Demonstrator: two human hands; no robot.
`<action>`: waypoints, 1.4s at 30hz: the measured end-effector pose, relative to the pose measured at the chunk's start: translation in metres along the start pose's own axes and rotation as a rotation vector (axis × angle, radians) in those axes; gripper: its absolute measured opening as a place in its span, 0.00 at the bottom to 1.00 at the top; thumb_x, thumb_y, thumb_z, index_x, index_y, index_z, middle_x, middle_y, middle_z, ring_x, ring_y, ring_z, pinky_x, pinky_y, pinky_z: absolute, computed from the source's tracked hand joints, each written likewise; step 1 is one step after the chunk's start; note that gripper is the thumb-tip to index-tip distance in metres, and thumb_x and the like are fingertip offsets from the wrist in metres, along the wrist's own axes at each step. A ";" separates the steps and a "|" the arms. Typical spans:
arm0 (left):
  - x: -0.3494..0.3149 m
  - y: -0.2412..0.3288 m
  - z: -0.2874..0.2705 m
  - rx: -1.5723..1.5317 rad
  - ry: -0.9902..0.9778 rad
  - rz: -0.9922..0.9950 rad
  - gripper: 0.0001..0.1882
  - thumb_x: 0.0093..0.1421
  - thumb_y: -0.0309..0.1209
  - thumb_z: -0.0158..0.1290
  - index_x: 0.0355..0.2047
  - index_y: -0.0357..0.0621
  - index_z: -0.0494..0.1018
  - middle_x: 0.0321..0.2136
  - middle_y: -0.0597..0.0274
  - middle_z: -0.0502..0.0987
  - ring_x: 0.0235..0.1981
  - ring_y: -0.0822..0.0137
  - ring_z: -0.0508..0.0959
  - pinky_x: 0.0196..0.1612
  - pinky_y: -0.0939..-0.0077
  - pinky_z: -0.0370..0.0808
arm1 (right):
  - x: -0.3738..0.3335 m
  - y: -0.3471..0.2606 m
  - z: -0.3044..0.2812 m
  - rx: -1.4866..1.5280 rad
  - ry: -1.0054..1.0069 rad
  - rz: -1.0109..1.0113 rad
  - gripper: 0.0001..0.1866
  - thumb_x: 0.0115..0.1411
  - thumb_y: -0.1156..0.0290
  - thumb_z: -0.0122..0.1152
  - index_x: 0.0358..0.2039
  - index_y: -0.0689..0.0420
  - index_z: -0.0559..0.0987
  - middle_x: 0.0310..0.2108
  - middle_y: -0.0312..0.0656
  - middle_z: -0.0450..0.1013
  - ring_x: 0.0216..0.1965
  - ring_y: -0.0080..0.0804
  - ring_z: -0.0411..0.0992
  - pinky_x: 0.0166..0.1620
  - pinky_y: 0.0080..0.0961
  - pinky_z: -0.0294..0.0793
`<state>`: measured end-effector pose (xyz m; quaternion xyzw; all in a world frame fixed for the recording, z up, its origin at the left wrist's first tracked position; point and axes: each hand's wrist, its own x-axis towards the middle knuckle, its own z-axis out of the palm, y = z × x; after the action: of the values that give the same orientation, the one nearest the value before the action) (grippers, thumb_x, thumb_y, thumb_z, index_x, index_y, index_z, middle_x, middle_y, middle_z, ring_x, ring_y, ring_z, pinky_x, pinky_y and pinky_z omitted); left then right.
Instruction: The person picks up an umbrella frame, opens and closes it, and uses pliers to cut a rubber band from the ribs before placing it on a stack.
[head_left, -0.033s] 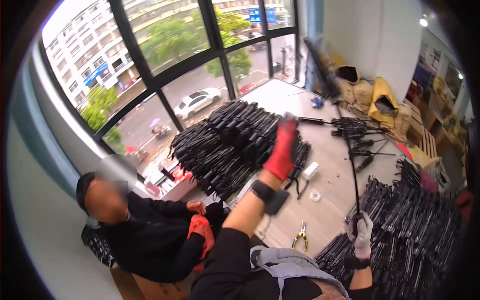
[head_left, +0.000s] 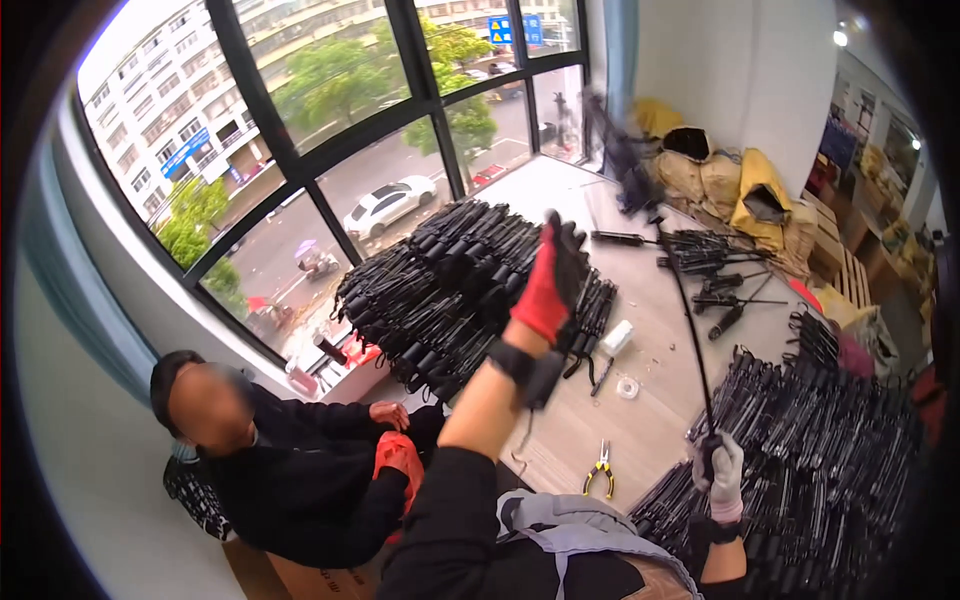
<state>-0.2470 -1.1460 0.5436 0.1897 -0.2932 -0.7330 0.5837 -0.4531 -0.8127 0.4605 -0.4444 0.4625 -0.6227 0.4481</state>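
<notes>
My right hand (head_left: 718,475), in a whitish glove, is closed around the handle of a black umbrella (head_left: 685,310). Its thin shaft runs up and away over the table, and the dark top end (head_left: 622,165) is blurred by motion. My left hand (head_left: 552,275), in a red glove with a dark palm, is raised over the table with its fingers stretched out and nothing visible in them. Just beyond it lies a big heap of folded black umbrellas (head_left: 440,290). Another dense pile of folded umbrellas (head_left: 800,450) lies beside and below my right hand.
Yellow-handled pliers (head_left: 600,480), a white tape-like roll (head_left: 627,388) and a small white container (head_left: 617,338) lie on the table (head_left: 560,425). Loose umbrellas (head_left: 715,255) lie farther back. A seated person (head_left: 290,450) is at left, near the window. Sacks (head_left: 760,195) stand beyond the table.
My left hand has shifted slightly left and shows less blur. The umbrella's top end has swung a little left and down. My right hand keeps its hold on the handle.
</notes>
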 end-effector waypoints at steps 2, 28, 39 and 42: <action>0.018 0.005 0.033 -0.165 -0.230 -0.182 0.37 0.57 0.63 0.49 0.52 0.43 0.65 0.52 0.47 0.70 0.54 0.54 0.71 0.50 0.60 0.70 | -0.032 -0.001 -0.020 -0.007 0.014 0.086 0.24 0.66 0.50 0.50 0.37 0.62 0.72 0.14 0.35 0.64 0.09 0.17 0.55 0.12 0.15 0.53; -0.089 -0.127 0.117 -0.160 -0.412 -0.263 0.15 0.58 0.40 0.57 0.38 0.45 0.70 0.24 0.67 0.71 0.24 0.73 0.75 0.25 0.78 0.73 | 0.069 -0.009 0.027 -0.178 0.237 0.000 0.21 0.68 0.54 0.44 0.44 0.62 0.71 0.26 0.37 0.69 0.23 0.24 0.69 0.26 0.17 0.68; -0.143 -0.107 0.134 0.105 -0.126 -0.198 0.24 0.57 0.49 0.58 0.41 0.42 0.69 0.23 0.69 0.71 0.22 0.79 0.70 0.24 0.83 0.68 | 0.066 0.107 -0.040 -0.565 0.532 -0.333 0.23 0.70 0.64 0.40 0.60 0.65 0.61 0.58 0.54 0.61 0.58 0.44 0.61 0.60 0.33 0.60; -0.143 -0.102 0.122 0.349 -0.304 -0.131 0.23 0.58 0.48 0.58 0.41 0.41 0.69 0.24 0.69 0.71 0.21 0.80 0.70 0.24 0.84 0.67 | 0.076 0.082 -0.024 -0.778 0.475 -0.350 0.26 0.68 0.63 0.46 0.61 0.65 0.60 0.58 0.51 0.61 0.58 0.41 0.61 0.60 0.32 0.60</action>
<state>-0.3629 -0.9679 0.5602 0.1941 -0.4871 -0.7276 0.4423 -0.4802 -0.8963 0.3868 -0.4957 0.6688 -0.5537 0.0196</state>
